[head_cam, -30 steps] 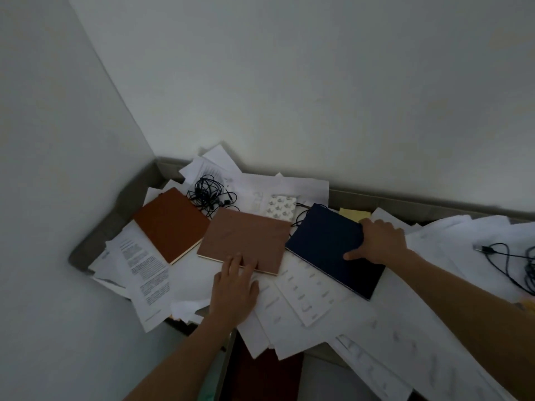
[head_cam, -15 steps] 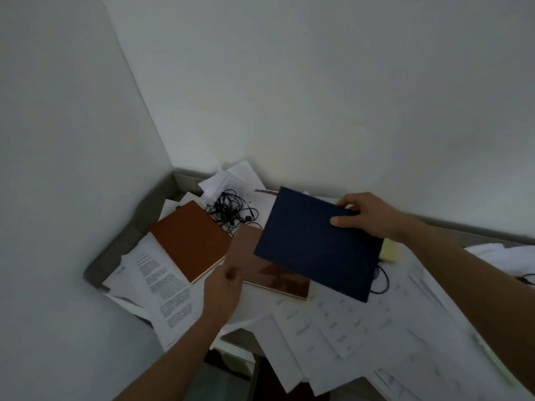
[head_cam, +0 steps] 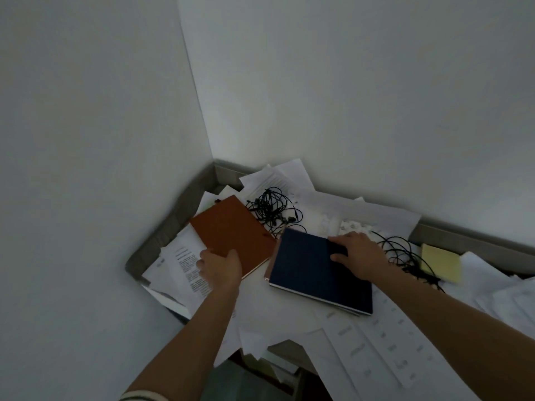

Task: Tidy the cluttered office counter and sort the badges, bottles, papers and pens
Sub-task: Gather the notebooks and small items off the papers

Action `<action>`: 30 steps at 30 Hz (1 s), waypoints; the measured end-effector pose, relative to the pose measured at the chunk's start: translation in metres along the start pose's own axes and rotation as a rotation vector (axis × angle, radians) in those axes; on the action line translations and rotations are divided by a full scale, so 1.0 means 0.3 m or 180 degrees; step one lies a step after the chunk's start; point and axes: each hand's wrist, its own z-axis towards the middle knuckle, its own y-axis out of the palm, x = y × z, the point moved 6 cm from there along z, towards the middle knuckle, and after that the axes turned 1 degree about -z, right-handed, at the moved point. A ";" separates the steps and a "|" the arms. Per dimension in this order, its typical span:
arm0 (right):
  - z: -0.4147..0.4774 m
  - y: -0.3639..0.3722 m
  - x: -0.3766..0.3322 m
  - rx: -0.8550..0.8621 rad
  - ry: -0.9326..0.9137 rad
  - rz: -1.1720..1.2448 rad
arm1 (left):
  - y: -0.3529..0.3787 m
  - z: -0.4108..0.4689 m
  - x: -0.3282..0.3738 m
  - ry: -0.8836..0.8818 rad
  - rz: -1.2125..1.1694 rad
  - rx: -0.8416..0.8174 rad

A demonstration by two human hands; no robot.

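An orange notebook point(head_cam: 231, 230) lies at the left of the counter's corner, on loose white papers point(head_cam: 289, 311). My left hand point(head_cam: 220, 267) grips its near corner, thumb on the cover. A navy notebook point(head_cam: 307, 270) lies flat to the right, stacked on a brown notebook whose edge point(head_cam: 267, 273) just peeks out at the left. My right hand point(head_cam: 357, 256) sits on the navy notebook's far right side, with fingers and thumb still holding it. No badges, bottles or pens are in sight.
A tangle of black cable point(head_cam: 269, 209) lies behind the notebooks and another point(head_cam: 405, 256) by my right wrist. A yellow sticky-note pad point(head_cam: 440, 263) is at the right. Printed sheets point(head_cam: 185, 264) overhang the grey counter rim point(head_cam: 162, 241). Walls close in at the left and back.
My right hand lifted the navy notebook and set it down on the brown notebook. My left hand left the brown notebook and moved left onto the orange one's near corner.
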 end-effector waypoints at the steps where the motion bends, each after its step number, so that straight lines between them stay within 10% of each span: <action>1: -0.001 0.007 0.004 0.0025 0.0045 -0.0006 | -0.003 0.018 0.000 -0.0124 -0.0146 0.0032; 7: 0.002 0.002 0.003 0.0038 0.0102 0.0072 | 0.014 0.058 0.049 -0.1087 -0.1698 -0.0662; 16: -0.002 -0.020 -0.012 -0.0152 0.0243 0.0031 | -0.144 -0.069 0.445 0.1083 -0.0956 -0.1189; 20: -0.075 -0.137 -0.090 0.0618 0.0368 0.2299 | -0.093 -0.157 0.468 0.0424 -0.1767 -0.2204; 23: -0.145 -0.156 -0.157 -0.0393 0.0437 0.4563 | 0.023 -0.228 0.372 0.0005 -0.1911 -0.2545; 30: -0.190 -0.131 0.016 -0.0787 0.0543 0.4063 | 0.153 -0.254 0.125 -0.0490 -0.0587 -0.2536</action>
